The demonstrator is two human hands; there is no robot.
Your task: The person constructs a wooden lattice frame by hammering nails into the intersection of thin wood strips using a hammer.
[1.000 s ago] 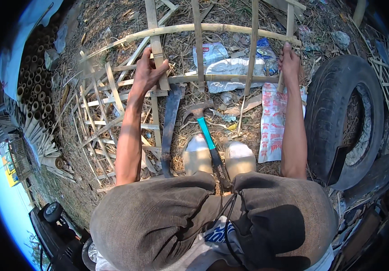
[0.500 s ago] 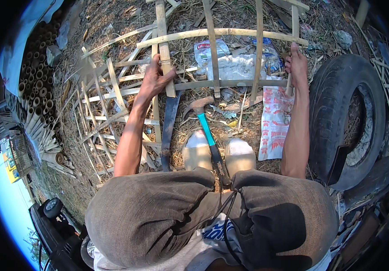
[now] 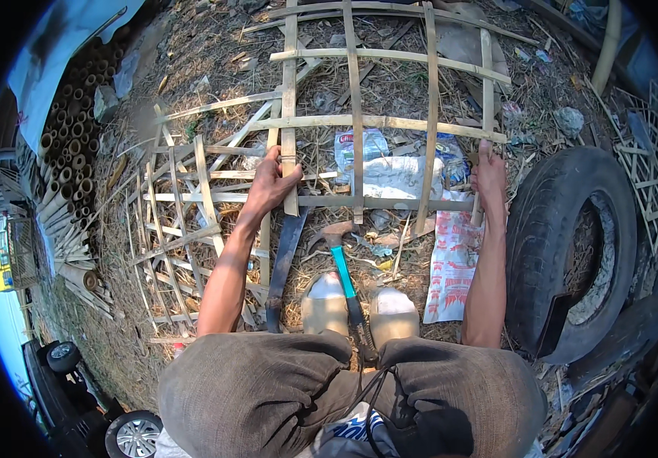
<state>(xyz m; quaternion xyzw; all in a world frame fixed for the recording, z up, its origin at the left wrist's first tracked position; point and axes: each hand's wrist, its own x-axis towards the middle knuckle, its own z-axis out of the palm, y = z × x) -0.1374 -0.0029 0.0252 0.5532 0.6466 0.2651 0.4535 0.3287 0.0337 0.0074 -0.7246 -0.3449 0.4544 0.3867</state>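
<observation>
A bamboo lattice frame (image 3: 390, 121) of crossed split strips stretches away in front of me. My left hand (image 3: 272, 185) is closed around its left long strip, near the close end. On the right, my right hand (image 3: 489, 179) grips the opposite long strip, thumb pointing away from me. A greyish cross strip (image 3: 390, 203) spans the near end between the hands. Below it a claw hammer (image 3: 343, 267) with a teal and black handle leans between my feet. A long dark flat blade-like piece (image 3: 284, 267) lies by my left foot.
Another bamboo lattice (image 3: 180, 221) lies at the left. An old tyre (image 3: 531, 244) stands close to my right forearm. A printed red-and-white sack (image 3: 449, 267) and a crumpled white bag (image 3: 390, 177) lie on the straw-littered ground. Bamboo poles (image 3: 69, 168) are stacked at far left.
The scene sits lower in the picture, and more of the frame's far end shows. Both hands keep hold of the same long strips; the hammer and tyre stay where they were.
</observation>
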